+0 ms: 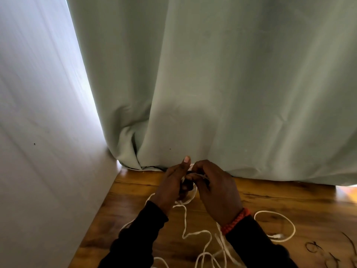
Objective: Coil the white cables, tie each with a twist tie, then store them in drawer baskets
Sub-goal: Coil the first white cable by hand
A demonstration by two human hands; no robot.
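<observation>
I hold my two hands close together above the back edge of the desk [270,198], just in front of the green curtain [212,84]. My left hand [172,186] has its fingers curled around some turns of the white cable [185,219], with the thumb standing up, so that the loops stay together while I work. My right hand [214,192] pinches the cable between thumb and fingers beside the left one; I think it is laying the next turn onto the bundle. How many turns are already made I cannot tell, because my fingers hide them.

The rest of this cable hangs down from my hands and lies loose on the desk toward the front edge, between my sleeves, so there is slack to pull from. I judge the coiling is at an early stage, since much cable is not yet wound.

A second white cable [278,227] lies in one open loop near my right wrist, with its plug inside the loop, waiting for its turn. The dark twist ties [314,247] lie near the front right corner, within reach of my right hand for the tying. The drawer baskets are not in view.
</observation>
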